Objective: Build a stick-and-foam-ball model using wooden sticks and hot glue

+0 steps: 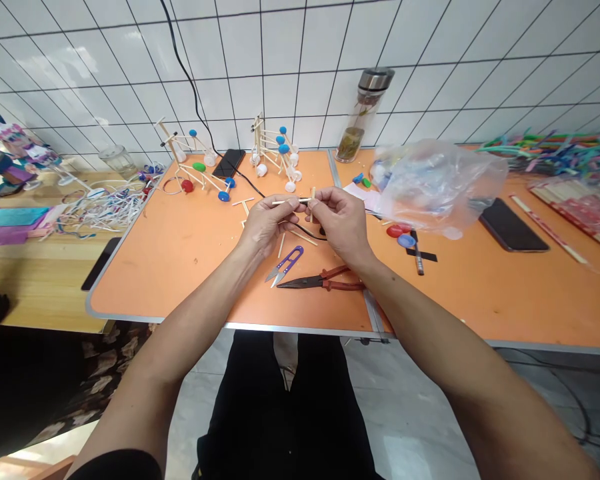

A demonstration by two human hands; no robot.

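The left hand (269, 223) and the right hand (341, 223) are both grasping one thin wooden stick (290, 201), pinching it with the fingers and holding it in the air above the orange desk (180, 267). Just below the hands lie purple thread snips (283, 265) and red-handled shears (321, 281). Farther ahead on the desk stands a stick model (259, 137) with blue caps.
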